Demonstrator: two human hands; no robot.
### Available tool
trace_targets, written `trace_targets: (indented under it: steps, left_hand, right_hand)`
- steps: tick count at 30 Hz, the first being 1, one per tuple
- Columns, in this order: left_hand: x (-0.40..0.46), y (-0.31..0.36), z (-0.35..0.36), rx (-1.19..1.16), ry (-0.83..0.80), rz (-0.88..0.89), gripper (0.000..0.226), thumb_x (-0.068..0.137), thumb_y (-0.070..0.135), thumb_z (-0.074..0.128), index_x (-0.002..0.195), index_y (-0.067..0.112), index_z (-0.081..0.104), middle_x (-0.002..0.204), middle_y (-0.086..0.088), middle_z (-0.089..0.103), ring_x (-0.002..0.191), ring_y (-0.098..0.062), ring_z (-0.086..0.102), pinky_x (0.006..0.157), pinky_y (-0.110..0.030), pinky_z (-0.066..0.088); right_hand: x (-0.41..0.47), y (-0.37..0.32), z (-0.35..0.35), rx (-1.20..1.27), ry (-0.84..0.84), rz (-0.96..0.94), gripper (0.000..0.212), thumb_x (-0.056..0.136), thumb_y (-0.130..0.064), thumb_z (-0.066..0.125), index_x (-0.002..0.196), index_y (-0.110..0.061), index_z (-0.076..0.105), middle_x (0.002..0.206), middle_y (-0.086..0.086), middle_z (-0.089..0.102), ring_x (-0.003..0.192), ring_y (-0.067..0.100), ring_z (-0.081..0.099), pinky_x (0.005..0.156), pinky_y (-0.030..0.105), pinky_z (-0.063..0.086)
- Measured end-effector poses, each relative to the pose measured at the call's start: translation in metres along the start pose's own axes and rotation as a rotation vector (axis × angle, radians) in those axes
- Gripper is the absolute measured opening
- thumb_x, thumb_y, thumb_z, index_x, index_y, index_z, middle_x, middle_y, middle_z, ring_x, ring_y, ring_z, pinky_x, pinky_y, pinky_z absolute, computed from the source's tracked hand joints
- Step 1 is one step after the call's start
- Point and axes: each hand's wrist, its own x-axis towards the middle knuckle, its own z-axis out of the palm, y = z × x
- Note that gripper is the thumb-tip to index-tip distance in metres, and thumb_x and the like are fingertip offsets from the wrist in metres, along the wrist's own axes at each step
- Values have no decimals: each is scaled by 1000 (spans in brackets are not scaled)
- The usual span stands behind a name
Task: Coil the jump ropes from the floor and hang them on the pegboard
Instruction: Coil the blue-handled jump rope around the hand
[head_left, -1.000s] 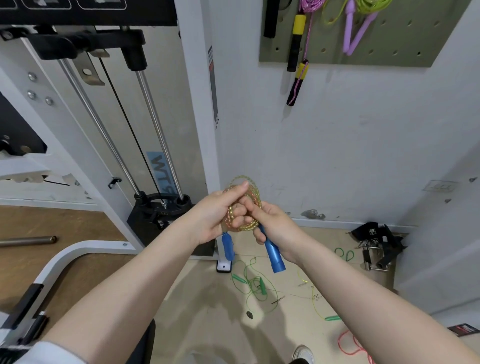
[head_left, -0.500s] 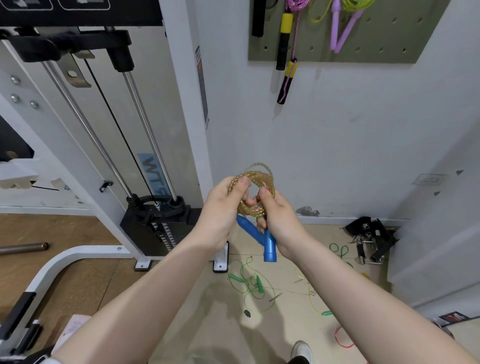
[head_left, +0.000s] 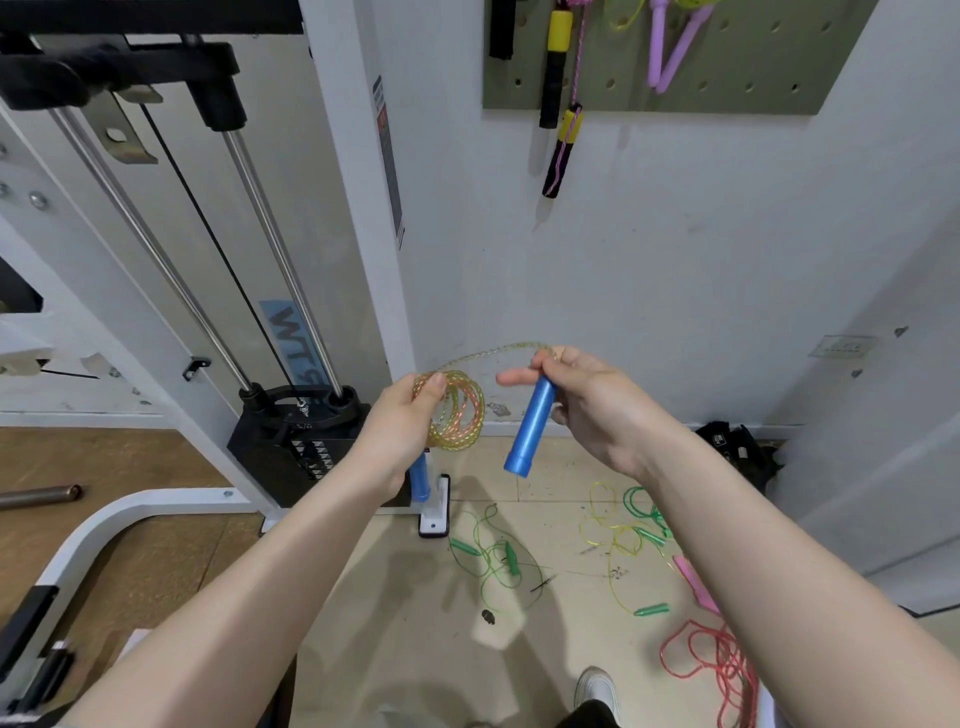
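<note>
My left hand (head_left: 402, 428) pinches a small coil of glittery yellow-orange jump rope (head_left: 460, 413); one blue handle (head_left: 420, 475) hangs below that hand. My right hand (head_left: 592, 405) grips the other blue handle (head_left: 531, 426), tilted, a short way to the right. A loose strand of the same rope arcs from the coil to the top of that handle. The green pegboard (head_left: 737, 67) hangs on the wall above, carrying a black-and-yellow rope (head_left: 558, 98) and a purple-handled rope (head_left: 670, 52).
On the floor lie a green rope (head_left: 493, 558), a yellow-green tangle (head_left: 631, 535), a pink handle (head_left: 693, 579) and a red rope (head_left: 719, 667). A cable weight machine (head_left: 291, 431) stands at left. A black strap pile (head_left: 737, 449) sits by the right wall. A shoe (head_left: 597, 688) is below.
My hands have drawn apart. The right hand has pulled the blue handle to the right and up, which draws a strand out of the coil held by the left hand.
</note>
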Motion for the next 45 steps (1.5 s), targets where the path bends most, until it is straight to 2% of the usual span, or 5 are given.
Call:
trace_targets:
  steps: [10, 23, 30, 40, 45]
  left_hand:
    - [0, -3, -5, -197, -209, -128, 24, 97, 36, 44, 100, 18, 59, 101, -1, 69, 77, -20, 70, 79, -38, 53]
    - [5, 11, -10, -246, -185, -29, 24, 98, 31, 44, 100, 12, 59, 91, -5, 68, 83, -20, 66, 89, -44, 51]
    - [11, 10, -15, -64, -215, -3, 29, 97, 34, 42, 104, 13, 61, 102, 0, 67, 97, -16, 60, 87, -30, 46]
    - [20, 42, -5, 100, -279, 224, 27, 97, 33, 42, 91, 14, 60, 85, 1, 68, 83, -13, 65, 84, -30, 49]
    - [46, 47, 9, 67, -211, 265, 29, 99, 34, 38, 82, 17, 53, 64, 6, 62, 66, -17, 55, 71, -34, 43]
  right_hand:
    - [6, 4, 18, 77, 222, -306, 17, 89, -1, 55, 82, -15, 61, 87, 8, 61, 76, 12, 61, 64, 15, 54]
    - [15, 40, 35, -1455, 264, -1019, 30, 85, -23, 58, 114, -18, 64, 132, 10, 53, 118, 30, 44, 97, 43, 41]
    - [17, 9, 35, -234, 12, -326, 42, 91, -13, 54, 126, -21, 32, 130, -3, 40, 114, 9, 49, 96, 21, 42]
    - [36, 9, 21, -96, -305, -171, 6, 91, -28, 56, 91, -22, 58, 66, -15, 61, 65, -1, 57, 64, 16, 44]
    - [48, 7, -3, -216, -259, -172, 41, 89, -60, 33, 72, -26, 49, 55, -17, 41, 49, -1, 33, 56, 18, 28]
